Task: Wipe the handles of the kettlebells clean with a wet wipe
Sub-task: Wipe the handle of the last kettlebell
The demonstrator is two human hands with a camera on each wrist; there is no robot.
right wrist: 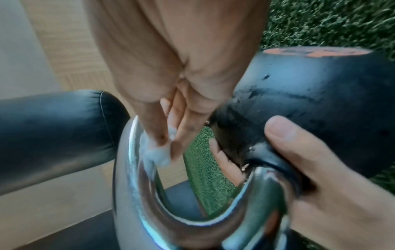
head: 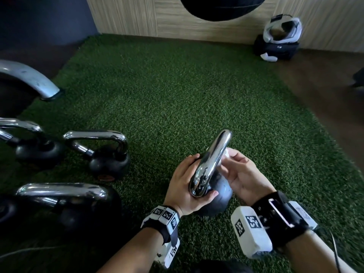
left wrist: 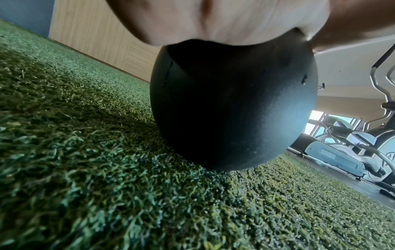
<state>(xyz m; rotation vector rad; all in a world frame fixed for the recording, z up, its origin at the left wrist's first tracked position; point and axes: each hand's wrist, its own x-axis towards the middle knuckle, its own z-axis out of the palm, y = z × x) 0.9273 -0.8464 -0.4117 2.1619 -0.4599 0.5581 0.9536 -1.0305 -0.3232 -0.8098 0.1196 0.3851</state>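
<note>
Your green turf mat [head: 177,91] fills the middle of the head view, with wooden floor along its right edge and a panelled wall across the top; that centre stretch is your free room. Down the left edge of the frame stand the other kettlebells [head: 102,154], close together; keep your left elbow from swinging into them.

The kettlebell [head: 214,194] you are working on sits at lower centre, tipped on the turf so its chrome handle [head: 214,154] points up the frame. Your left hand [head: 185,186] is clasped round the base of that handle, thumb over the black body; your right hand [head: 240,174] pinches the wet wipe [right wrist: 158,155] against the inner curve of the handle, fingers through the loop.

The risk, as I judge it — the rounded body [left wrist: 233,104] rests on a small patch of turf, so if your left grip slackens on wet chrome it could roll and trap the fingers inside the loop. The wipe is bunched small; it may skip parts of the bar.
</note>
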